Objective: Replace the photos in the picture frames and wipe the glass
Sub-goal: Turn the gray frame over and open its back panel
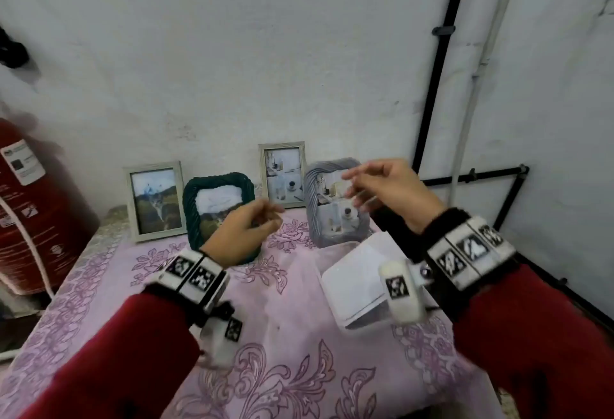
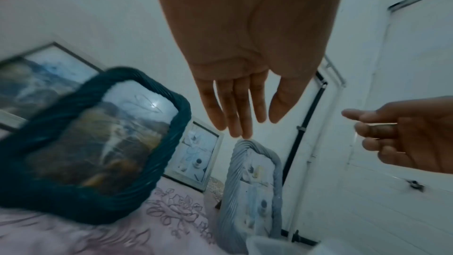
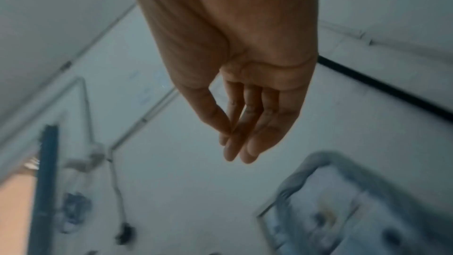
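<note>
- Both hands were raised over the table (image 1: 99,272) and held nothing.
- Left hand (image 1: 239,236) sat at the middle of the head view, in front of the dark green frame (image 1: 199,192); its fingers (image 2: 235,108) were straight and loose in the left wrist view.
- Right hand (image 1: 392,189) was higher, at the centre right, before the top of the grey twisted frame (image 1: 319,219); the fingers (image 3: 245,123) hung relaxed, thumb close to them — no grip.
- Four picture frames stood in a row at the wall: a pale wooden frame (image 1: 128,199) at the left, then the dark green one, a second pale frame (image 1: 264,169) behind, and the grey one at the right.
- White folded cloth (image 1: 352,279) lay on the pink flowered table cover, lower right of centre — just beside the grey frame.
- Red cylinder (image 1: 36,206) stood at the left edge.
</note>
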The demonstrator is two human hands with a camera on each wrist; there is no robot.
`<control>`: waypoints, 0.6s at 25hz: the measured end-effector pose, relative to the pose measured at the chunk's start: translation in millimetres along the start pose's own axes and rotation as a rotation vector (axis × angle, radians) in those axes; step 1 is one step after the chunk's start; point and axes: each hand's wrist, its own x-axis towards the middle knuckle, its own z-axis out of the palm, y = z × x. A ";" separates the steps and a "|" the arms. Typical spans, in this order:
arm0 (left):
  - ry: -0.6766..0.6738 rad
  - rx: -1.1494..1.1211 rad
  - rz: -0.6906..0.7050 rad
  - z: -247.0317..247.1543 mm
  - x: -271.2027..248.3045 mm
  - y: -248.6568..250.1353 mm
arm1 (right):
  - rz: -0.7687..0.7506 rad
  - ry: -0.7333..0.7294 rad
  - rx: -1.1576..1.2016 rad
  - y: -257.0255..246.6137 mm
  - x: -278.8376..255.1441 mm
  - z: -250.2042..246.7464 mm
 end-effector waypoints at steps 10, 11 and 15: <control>0.058 -0.012 -0.142 40.5 126.1 -21.4 | 0.183 0.032 -0.495 46.6 133.7 -52.9; 0.053 -0.004 -0.137 43.2 131.2 -22.9 | 0.188 -0.003 -0.492 50.0 138.8 -54.1; 0.098 0.027 -0.096 49.2 138.3 -24.7 | 0.173 -0.043 -0.487 57.4 145.5 -49.7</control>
